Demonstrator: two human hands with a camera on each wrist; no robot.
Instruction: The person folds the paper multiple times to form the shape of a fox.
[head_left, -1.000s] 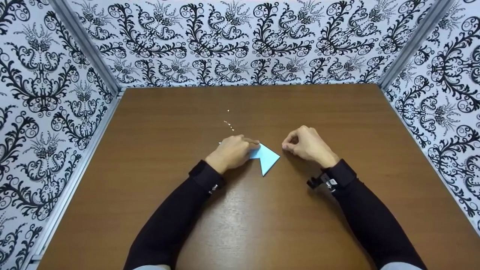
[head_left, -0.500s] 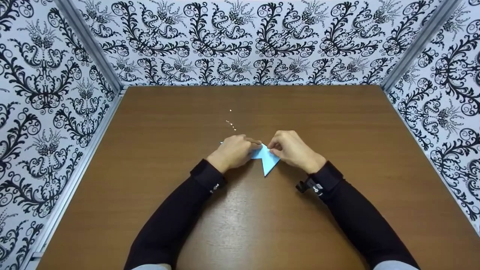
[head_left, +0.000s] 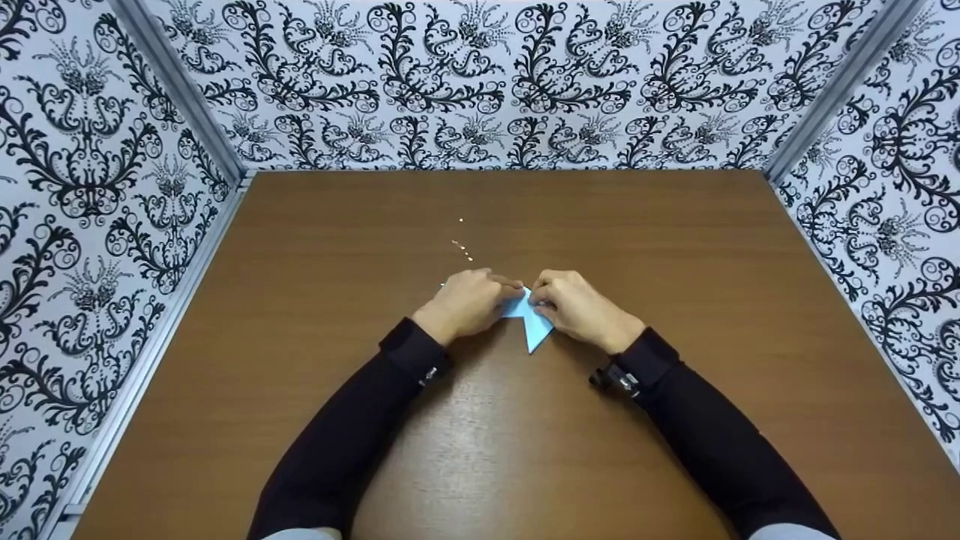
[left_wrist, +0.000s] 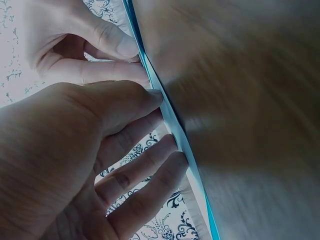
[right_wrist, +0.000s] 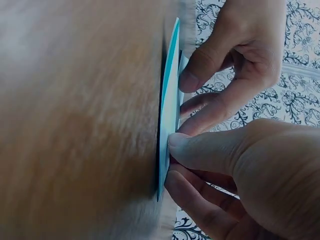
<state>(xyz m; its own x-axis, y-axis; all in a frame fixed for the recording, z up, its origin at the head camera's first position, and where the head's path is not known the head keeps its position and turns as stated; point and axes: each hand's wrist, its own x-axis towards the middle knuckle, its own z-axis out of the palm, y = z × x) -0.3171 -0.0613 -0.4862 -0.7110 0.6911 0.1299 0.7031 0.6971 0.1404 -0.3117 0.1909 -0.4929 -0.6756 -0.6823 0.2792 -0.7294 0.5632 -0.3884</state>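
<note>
A folded piece of light blue paper (head_left: 534, 331) lies flat on the brown table, its pointed corner towards the person. On its left part rests my left hand (head_left: 466, 301), pressing it down; in the left wrist view the thumb (left_wrist: 150, 100) and extended fingertips (left_wrist: 177, 160) touch the sheet. My right hand (head_left: 581, 306) is at the paper's right corner. There, in the right wrist view, the thumb (right_wrist: 182, 145) and curled fingers (right_wrist: 180, 185) pinch the paper (right_wrist: 170, 95) close to its end. Both hands cover much of the sheet.
Several tiny white scraps (head_left: 463, 249) lie on the wooden table (head_left: 480, 435) beyond the left hand. White walls (head_left: 480, 90) with black scroll patterns and grey metal posts (head_left: 180, 90) enclose the back and sides.
My right hand has moved left from beside the paper onto its right corner, and its fingers have come down lower on it. The left hand has stayed on the paper.
</note>
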